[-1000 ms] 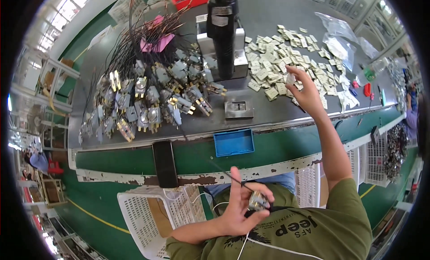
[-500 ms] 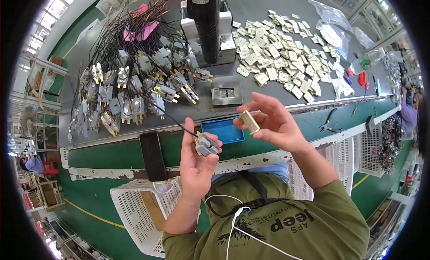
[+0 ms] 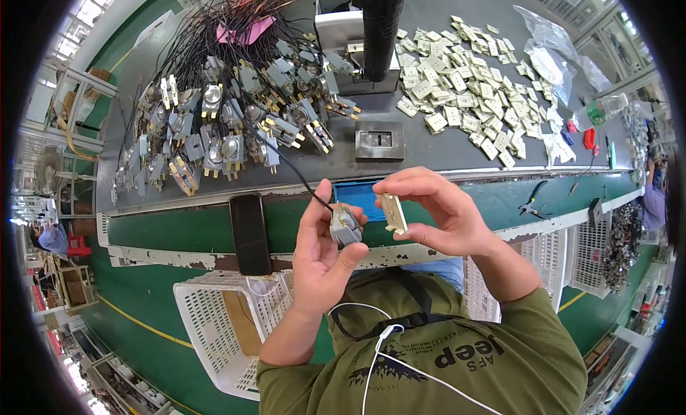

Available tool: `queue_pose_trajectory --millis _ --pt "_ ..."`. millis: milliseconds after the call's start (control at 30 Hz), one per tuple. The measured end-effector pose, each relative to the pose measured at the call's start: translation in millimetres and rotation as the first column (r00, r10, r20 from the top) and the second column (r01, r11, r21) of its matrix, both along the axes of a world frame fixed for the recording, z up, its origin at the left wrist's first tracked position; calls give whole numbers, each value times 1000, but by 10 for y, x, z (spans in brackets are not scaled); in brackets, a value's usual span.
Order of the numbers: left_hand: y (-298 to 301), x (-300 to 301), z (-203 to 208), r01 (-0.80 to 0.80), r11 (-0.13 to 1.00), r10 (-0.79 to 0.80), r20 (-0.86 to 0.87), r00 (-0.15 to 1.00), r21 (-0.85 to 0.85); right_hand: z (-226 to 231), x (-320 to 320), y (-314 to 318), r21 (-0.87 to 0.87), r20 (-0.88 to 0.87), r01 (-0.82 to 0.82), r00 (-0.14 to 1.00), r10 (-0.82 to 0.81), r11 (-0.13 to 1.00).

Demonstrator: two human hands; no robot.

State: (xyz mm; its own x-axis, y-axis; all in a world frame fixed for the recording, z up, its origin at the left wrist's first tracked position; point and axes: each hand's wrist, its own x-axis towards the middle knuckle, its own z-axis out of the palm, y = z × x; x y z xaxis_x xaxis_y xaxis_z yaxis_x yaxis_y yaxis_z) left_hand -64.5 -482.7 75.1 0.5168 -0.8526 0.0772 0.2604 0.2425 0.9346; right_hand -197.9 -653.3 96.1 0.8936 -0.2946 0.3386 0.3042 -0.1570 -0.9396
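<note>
My left hand holds a small grey plug-like part between thumb and fingers, palm up. A black wire runs from it back toward the heap of similar wired parts at the far left. In my right hand, thumb and fingers grip a cream rectangular cover by its ends. The cover is tilted and stays apart from the grey part, a short gap to its right. Both hands are above the bench's front edge, near a blue tray that they partly hide.
A metal fixture block sits beyond my hands, before a machine with a black column. Cream covers lie heaped to the right. A phone, pliers and a plastic bottle are also there. White baskets stand below.
The cover has come nearer to the grey part and tilted more upright. My left hand has turned the grey part. The whole view has shifted, with the bench things now farther right.
</note>
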Motion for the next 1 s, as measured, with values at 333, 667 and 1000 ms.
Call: queue_pose_trajectory --millis 333,667,1000 --pt "3 10 -17 14 990 -16 -11 1000 -140 42 26 36 -230 46 112 994 -104 967" --pt "3 -20 -1 5 998 2 102 995 -69 67 76 86 -369 110 138 988 -104 919" --pt "-57 -7 1 1 995 20 204 979 -100 97 82 98 -474 130 181 982 -135 862"
